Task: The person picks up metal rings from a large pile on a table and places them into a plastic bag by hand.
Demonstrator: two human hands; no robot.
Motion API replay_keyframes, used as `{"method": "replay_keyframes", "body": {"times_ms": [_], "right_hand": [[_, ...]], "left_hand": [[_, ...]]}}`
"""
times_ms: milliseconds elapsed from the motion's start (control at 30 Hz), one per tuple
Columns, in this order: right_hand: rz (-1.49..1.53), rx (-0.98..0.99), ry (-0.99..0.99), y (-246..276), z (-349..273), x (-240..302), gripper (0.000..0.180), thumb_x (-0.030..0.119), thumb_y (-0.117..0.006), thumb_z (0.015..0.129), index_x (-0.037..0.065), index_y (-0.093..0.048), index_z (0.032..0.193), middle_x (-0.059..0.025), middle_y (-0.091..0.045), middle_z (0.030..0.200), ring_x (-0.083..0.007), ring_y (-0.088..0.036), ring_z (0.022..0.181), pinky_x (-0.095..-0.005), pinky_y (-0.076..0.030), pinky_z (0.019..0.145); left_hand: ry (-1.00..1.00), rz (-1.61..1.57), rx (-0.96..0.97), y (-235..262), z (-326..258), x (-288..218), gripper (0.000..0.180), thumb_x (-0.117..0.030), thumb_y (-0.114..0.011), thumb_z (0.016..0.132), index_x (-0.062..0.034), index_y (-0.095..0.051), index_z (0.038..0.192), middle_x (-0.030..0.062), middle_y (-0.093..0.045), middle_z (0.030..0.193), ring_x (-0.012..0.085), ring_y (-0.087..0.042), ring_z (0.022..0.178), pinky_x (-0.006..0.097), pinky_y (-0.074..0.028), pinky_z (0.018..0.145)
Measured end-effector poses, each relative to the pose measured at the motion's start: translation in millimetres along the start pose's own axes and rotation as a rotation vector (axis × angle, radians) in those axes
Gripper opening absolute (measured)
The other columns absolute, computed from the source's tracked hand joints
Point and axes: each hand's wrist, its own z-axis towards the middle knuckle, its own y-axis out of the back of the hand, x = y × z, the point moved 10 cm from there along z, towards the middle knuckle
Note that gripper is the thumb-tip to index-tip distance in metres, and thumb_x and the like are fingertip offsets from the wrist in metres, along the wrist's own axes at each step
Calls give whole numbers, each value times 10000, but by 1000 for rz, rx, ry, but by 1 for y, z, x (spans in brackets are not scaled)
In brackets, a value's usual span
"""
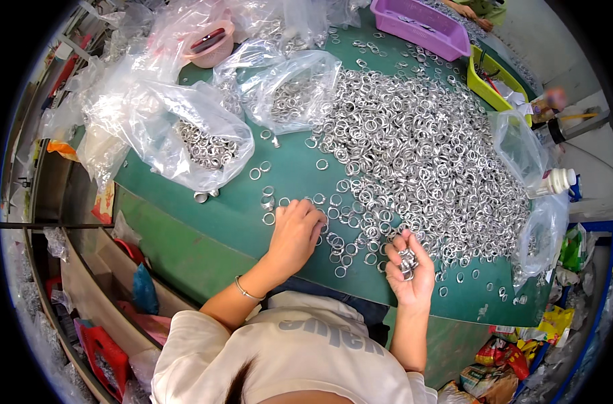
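A big heap of silver-coloured metal rings [414, 135] covers the right half of the green table top [205, 209]. At the heap's near edge, my right hand [412, 276] is turned palm up, with its fingers curled round a small bunch of rings [407, 262]. My left hand [295, 232] is palm down on the table among scattered rings [268, 202], left of the heap. Its fingers are bent and close together, and their tips are partly hidden, so any ring under them cannot be made out.
Clear plastic bags of rings [209, 145] stand at left and back. A pink bowl [209, 47], a purple basket [421, 27] and a yellow-green basket [496, 81] sit along the far side. More clear bags [542, 229] and a white bottle [556, 180] are at right. Another person's hand [465, 9] shows far right.
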Motion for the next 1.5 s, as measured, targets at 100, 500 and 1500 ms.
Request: {"method": "replay_keyframes", "body": {"times_ms": [100,500,1500], "right_hand": [[-160,27,4,-8,-2,-10,162,141,-503,923,10,-542,1010,-83,-502,780,-170,-488,636,-216,-344,369],[-217,-108,128,5,2,-25,182,145,-534,896,18,-576,1018,-80,-591,868,-179,-578,694,-230,-404,430],[74,-136,643,-45,63,335,483,188,-499,886,-55,-353,1276,-219,-380,1335,-405,-337,1247,-523,-219,1091]], "left_hand": [[-7,-57,-92,9,3,-2,175,-12,-651,734,-90,-600,881,44,-509,845,242,-485,821,357,-325,724],[-64,-349,17,7,7,-27,240,38,-653,696,-73,-625,906,59,-564,989,271,-523,920,364,-404,778],[-9,-514,3,-5,-9,-47,164,21,-618,769,-32,-620,924,89,-607,887,261,-577,820,344,-434,730]]}}
